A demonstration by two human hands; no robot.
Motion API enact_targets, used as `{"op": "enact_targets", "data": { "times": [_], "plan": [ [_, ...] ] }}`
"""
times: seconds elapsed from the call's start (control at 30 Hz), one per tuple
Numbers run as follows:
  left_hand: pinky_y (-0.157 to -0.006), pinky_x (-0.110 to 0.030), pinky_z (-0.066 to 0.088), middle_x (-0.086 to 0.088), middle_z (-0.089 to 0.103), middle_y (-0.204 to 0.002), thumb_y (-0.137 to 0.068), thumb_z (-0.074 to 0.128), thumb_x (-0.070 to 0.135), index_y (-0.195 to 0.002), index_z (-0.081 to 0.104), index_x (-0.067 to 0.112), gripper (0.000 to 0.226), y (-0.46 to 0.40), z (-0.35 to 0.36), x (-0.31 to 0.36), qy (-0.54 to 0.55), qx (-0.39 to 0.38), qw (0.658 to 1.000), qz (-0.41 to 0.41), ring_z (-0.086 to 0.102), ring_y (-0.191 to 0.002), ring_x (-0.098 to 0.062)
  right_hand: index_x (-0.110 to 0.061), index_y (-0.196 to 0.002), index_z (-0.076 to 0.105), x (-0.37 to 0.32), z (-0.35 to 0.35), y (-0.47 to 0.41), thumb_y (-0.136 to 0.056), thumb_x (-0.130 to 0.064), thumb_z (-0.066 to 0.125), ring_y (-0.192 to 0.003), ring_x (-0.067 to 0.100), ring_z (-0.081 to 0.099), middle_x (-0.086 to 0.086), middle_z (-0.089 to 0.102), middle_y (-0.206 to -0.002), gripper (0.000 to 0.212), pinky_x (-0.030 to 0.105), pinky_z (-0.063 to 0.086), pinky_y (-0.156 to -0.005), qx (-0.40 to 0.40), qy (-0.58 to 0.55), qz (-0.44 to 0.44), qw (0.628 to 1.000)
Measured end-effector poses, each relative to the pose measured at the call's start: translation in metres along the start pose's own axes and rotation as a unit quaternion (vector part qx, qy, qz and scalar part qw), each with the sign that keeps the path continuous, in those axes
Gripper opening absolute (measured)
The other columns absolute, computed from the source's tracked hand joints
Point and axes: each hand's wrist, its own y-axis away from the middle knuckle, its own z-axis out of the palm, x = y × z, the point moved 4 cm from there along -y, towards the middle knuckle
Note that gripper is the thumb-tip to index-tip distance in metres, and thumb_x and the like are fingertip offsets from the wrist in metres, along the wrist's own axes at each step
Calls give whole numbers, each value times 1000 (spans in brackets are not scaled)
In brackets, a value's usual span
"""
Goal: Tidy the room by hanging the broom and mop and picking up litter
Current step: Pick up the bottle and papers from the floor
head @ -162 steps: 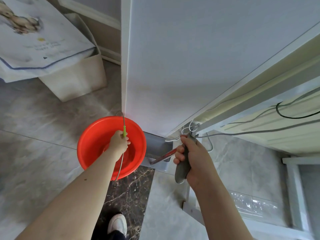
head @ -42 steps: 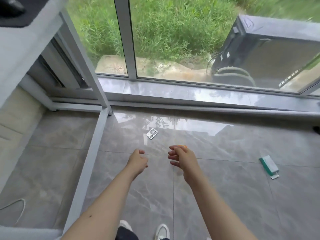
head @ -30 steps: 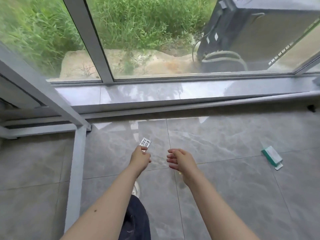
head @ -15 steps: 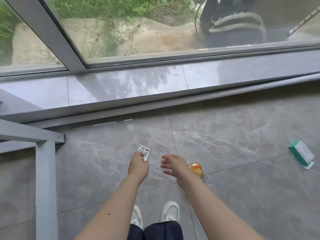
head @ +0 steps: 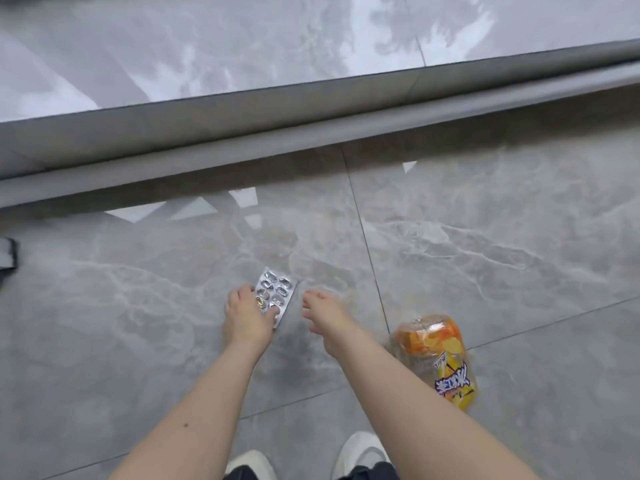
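A person's left hand (head: 246, 318) reaches down to the grey marbled floor (head: 502, 244), its fingers curled over the near end of a silver blister pack (head: 275, 295), gripping it; whether the pack's far end is on the tile or lifted off it cannot be told. The right hand (head: 323, 311) hangs just beside the pack on its right, fingers loosely bent and holding nothing, a narrow strip of bare tile showing between it and the foil edge. Both forearms stretch forward and downward from the bottom of the view, roughly parallel, the left one bearing a small dark mark. To the right of the right forearm, near the wrist and partly hidden behind it, an orange and yellow snack bag (head: 438, 355) lies flat on the floor, well apart from the pack. Beyond the hands the polished tiles run open and uncluttered up to a low grey ledge (head: 242, 116) that crosses the whole view at a slant, with a glossy sill surface above it catching pale reflections. A dark grout line runs from the ledge toward the person, passing right of the right hand. Below the forearms, the toes of two white shoes (head: 362, 452) stand on the tile. At the far left edge a small dark object (head: 7, 252) is cut off by the frame.
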Motion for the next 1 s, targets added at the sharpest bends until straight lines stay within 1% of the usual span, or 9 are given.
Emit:
{"op": "enact_targets", "data": {
  "times": [0.07, 0.17, 0.23, 0.37, 0.5, 0.6, 0.77, 0.9, 1.0],
  "plan": [
    [-105, -39, 33, -21, 44, -131, -79, 72, 15, -123, 49, -1, 53, -7, 7, -4, 28, 38, 999, -13, 42, -122, -37, -24, -86, 51, 6, 7, -17, -94, -18, 42, -66, 4, 40, -8, 41, -79, 13, 18, 31, -60, 0, -12, -3, 1000],
    [-104, -40, 37, -21, 49, -125, -77, 75, 14, -119, 49, -1, 52, -15, 14, -3, 64, 62, 996, -23, 47, -117, -37, -22, -110, 48, 12, 15, -28, -97, -24, 40, -91, 12, 54, 3, 56, -108, 15, 21, 32, -68, -9, -37, -9, 999],
    [-101, -42, 41, -21, 55, -119, -77, 75, 15, -114, 50, -1, 47, -19, 18, -4, 80, 51, 995, -29, 53, -112, -36, -21, -102, 50, 14, 18, -28, -98, -23, 38, -104, 20, 57, 10, 61, -120, 13, 22, 33, -65, -17, -50, -13, 999],
    [-82, -37, 49, -25, 58, -115, -79, 74, 18, -111, 50, -2, 45, -16, 25, -4, 182, -7, 979, -94, 58, -90, -26, -23, -85, 51, 15, 14, -21, -98, -21, 36, -93, 16, 48, 5, 55, -106, 20, 18, 31, -60, -20, -72, 5, 997],
    [-78, -37, 50, -26, 59, -100, -82, 71, 20, -92, 59, -2, 27, -6, 29, 10, 198, -58, 975, -79, 51, -83, -21, -10, -115, 54, 17, 0, -7, -97, -20, 36, -110, 28, 55, 16, 59, -122, 27, 26, 46, -77, -28, -98, 12, 995],
    [-59, -29, 39, -2, 51, -69, -84, 66, 16, -67, 47, 17, 26, 13, 35, 30, 158, -87, 983, -23, 48, -69, -19, 3, -123, 55, 16, -20, 12, -96, -15, 41, -122, 32, 54, 14, 65, -104, 35, 28, 47, -81, -10, -115, -17, 993],
    [-51, -23, 32, 4, 45, -67, -88, 61, 17, -67, 41, 17, 29, 56, 61, 66, 164, -115, 979, -20, 43, -61, -14, -7, -115, 61, 27, -94, 42, -91, -6, 47, -102, 17, 58, 10, 65, -116, 28, 23, 43, -89, 147, -19, -137, 979],
    [-55, -28, 33, 0, 46, -70, -94, 50, 20, -70, 41, 15, 26, 87, 93, 92, 146, -126, 981, -18, 45, -67, -20, -4, -118, 57, 59, -167, 59, -84, 2, 47, -113, 24, 53, 12, 57, -120, 36, 28, 40, -97, 289, 35, -148, 945],
    [-70, -28, 33, -6, 49, -86, -96, 44, 16, -88, 44, 9, 11, 105, 120, 100, 133, -124, 983, -23, 45, -81, -21, -13, -129, 46, 93, -198, 62, -75, -11, 60, -126, 24, 43, 6, 49, -130, 55, 35, 34, -107, 319, 120, -104, 935]
  ]
}}
